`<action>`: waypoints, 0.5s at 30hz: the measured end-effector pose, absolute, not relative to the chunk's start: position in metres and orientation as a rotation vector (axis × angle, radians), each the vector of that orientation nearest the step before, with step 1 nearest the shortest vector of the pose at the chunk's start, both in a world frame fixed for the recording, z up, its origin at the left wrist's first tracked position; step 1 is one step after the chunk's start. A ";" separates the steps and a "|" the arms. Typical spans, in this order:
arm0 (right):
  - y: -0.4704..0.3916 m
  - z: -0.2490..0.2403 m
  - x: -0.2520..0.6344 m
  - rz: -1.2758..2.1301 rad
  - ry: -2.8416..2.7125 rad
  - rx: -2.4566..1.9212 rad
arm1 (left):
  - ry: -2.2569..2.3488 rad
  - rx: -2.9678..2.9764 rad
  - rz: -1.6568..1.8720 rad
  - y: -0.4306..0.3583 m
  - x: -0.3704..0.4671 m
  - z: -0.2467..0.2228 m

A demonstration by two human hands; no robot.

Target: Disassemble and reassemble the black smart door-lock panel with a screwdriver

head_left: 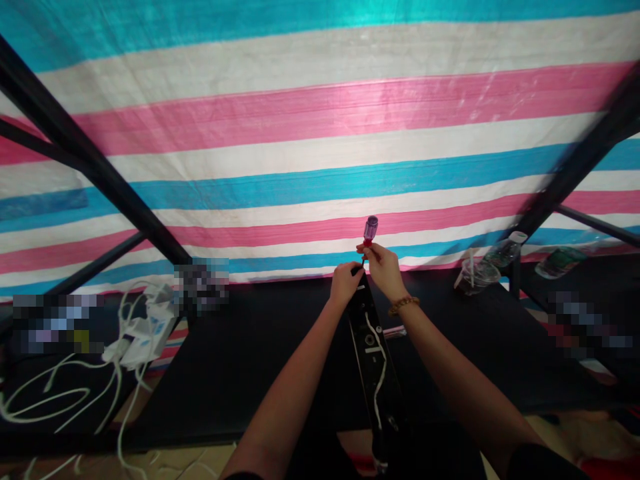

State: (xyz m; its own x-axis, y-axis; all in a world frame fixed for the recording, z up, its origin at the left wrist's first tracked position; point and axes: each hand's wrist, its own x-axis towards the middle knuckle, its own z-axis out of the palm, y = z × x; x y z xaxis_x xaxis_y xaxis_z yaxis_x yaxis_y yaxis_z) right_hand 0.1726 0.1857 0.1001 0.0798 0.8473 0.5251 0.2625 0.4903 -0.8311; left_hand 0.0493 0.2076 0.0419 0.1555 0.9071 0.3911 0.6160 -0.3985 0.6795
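Observation:
A screwdriver (371,230) with a clear purple handle and a red collar stands nearly upright, its shaft pointing down. My right hand (386,268) is closed around its lower part, fingertips at the collar. Below it lies a long black bar-shaped housing (371,373), reaching from my lap over the black table. A white cable (383,363) runs along the housing. My left hand (346,283) is closed at the housing's far end, fingertips beside the screwdriver's shaft. The fingers hide the screwdriver's tip and whatever it touches.
A small shiny tool (396,332) lies right of the housing on the black table (240,360). Plastic cups (477,277) and a bottle (507,250) stand at the back right. White cables and a power strip (150,333) are at left. Striped sheeting (280,167) hangs behind, between black posts.

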 end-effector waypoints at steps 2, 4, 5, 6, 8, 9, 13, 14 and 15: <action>0.185 0.100 0.174 0.568 -1.471 -1.014 | 1.453 2.073 1.115 0.208 0.049 0.042; 0.182 0.099 0.176 0.557 -1.460 -1.001 | 1.454 2.068 1.119 0.208 0.049 0.042; 0.181 0.099 0.177 0.555 -1.451 -0.992 | 1.456 2.065 1.120 0.208 0.049 0.042; 0.179 0.100 0.178 0.556 -1.439 -0.981 | 1.458 2.061 1.121 0.209 0.049 0.041; 0.174 0.100 0.180 0.565 -1.407 -0.951 | 1.464 2.053 1.121 0.210 0.049 0.040; 0.171 0.101 0.182 0.568 -1.385 -0.932 | 1.468 2.050 1.121 0.211 0.049 0.040; 0.158 0.106 0.189 0.562 -1.278 -0.843 | 1.476 2.038 1.151 0.211 0.052 0.042; 0.154 0.106 0.192 0.558 -1.249 -0.829 | 1.479 2.030 1.175 0.211 0.053 0.043; 0.150 0.106 0.196 0.554 -1.219 -0.823 | 1.485 2.017 1.208 0.209 0.052 0.044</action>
State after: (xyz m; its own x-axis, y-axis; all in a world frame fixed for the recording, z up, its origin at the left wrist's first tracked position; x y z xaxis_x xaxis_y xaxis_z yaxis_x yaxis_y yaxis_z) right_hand 0.1959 0.1505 0.1059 0.2734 0.7591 0.5907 0.0541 0.6010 -0.7974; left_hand 0.0522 0.2091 0.0442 0.0831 0.9031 0.4213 0.5962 -0.3838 0.7052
